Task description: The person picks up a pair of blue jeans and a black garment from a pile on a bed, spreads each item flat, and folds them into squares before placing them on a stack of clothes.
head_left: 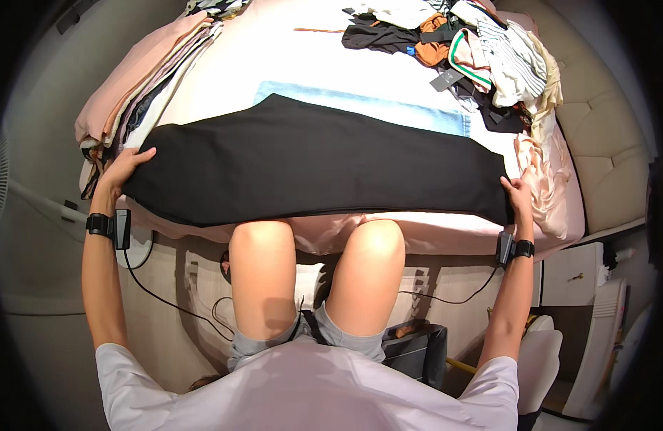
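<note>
A pair of black trousers [310, 165], folded lengthwise, stretches across the near side of the bed. My left hand [127, 167] grips its left end, thumb on top and the other fingers hidden beneath the cloth. At the opposite end, my right hand [516, 192] has the narrower edge between thumb and fingers. Just beyond the trousers, a light blue denim piece [417, 111] lies flat and partly covered by them.
A stack of folded clothes [141, 86] hangs over the bed's left edge. Loose clothes [507, 61] are heaped at the far right, with peach satin cloth [550, 187] nearer. A padded headboard [597, 108] borders the right side. Wrist cables [166, 298] trail toward the floor.
</note>
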The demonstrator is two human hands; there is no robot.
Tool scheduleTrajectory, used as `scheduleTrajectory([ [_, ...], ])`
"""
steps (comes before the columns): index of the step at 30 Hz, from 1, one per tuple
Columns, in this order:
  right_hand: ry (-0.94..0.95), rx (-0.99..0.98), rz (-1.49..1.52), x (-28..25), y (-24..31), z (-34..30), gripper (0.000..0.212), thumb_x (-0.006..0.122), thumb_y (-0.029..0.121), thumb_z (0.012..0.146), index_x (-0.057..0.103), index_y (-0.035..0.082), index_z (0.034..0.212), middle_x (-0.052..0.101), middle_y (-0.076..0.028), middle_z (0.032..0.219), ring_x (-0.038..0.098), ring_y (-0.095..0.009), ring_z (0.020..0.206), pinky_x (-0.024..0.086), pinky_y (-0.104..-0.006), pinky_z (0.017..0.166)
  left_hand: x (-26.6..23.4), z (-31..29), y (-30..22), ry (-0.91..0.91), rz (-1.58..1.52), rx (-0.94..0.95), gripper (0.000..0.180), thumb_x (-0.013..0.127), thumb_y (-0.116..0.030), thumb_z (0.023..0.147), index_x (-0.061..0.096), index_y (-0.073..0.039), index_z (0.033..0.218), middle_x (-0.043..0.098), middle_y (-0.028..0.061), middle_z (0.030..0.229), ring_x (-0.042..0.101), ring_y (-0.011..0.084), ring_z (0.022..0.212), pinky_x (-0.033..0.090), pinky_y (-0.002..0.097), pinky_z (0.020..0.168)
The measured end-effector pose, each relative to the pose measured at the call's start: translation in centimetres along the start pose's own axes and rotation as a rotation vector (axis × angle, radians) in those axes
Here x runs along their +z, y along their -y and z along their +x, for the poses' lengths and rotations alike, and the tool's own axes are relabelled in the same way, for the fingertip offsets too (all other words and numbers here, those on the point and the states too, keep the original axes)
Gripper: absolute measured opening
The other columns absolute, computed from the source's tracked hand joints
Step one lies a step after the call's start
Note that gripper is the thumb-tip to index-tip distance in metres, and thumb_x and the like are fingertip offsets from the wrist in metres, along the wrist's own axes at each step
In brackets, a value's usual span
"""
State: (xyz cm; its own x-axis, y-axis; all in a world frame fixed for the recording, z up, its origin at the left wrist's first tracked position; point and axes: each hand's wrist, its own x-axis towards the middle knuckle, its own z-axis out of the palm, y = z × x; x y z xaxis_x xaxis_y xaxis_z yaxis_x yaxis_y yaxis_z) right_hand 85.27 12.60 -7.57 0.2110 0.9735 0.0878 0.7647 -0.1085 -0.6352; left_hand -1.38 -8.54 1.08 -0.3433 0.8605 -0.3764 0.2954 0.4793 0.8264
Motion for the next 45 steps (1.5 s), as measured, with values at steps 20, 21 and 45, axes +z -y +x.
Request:
scheduleTrajectory([
  [20, 0.776, 0.168, 0.845, 13.4, 31.5, -15.6, 0.027, 0.074, 0.009, 0.083, 0.065, -0.008, 0.102, 0.071, -0.014, 0.095, 0.07, -0.019, 0.079, 0.06, -0.0321, 0.072, 27.8, -15.0, -10.9, 0.505, 0.273, 0.791, 0.029, 0.064, -0.022, 0.092, 0.063, 0.004, 0.103, 0.066, 0.0205, 0.1, 0.067, 0.0311, 0.089, 0.052, 0.0387, 0.079],
  [21, 0.796, 0.11, 0.77, 13.6, 32.0, -15.4, 0.026, 0.073, 0.008, 0.083, 0.066, -0.008, 0.101, 0.071, -0.014, 0.094, 0.07, -0.018, 0.078, 0.059, -0.0312, 0.071, 28.4, -16.1, -9.8, 0.523, 0.184, 0.852, 0.034, 0.063, -0.02, 0.091, 0.06, 0.006, 0.113, 0.063, 0.0239, 0.112, 0.062, 0.0366, 0.104, 0.049, 0.0399, 0.089],
  [45, 0.418, -0.32, 0.71, -13.9, 30.8, -4.0, 0.031, 0.067, 0.018, 0.088, 0.065, -0.001, 0.112, 0.07, -0.005, 0.101, 0.068, -0.011, 0.084, 0.054, -0.0221, 0.079, 41.3, -5.2, -14.2, 0.196, -0.475, 0.439, 0.044, 0.05, -0.029, 0.096, 0.053, 0.003, 0.126, 0.06, 0.0307, 0.112, 0.058, 0.0434, 0.105, 0.046, 0.0463, 0.093],
])
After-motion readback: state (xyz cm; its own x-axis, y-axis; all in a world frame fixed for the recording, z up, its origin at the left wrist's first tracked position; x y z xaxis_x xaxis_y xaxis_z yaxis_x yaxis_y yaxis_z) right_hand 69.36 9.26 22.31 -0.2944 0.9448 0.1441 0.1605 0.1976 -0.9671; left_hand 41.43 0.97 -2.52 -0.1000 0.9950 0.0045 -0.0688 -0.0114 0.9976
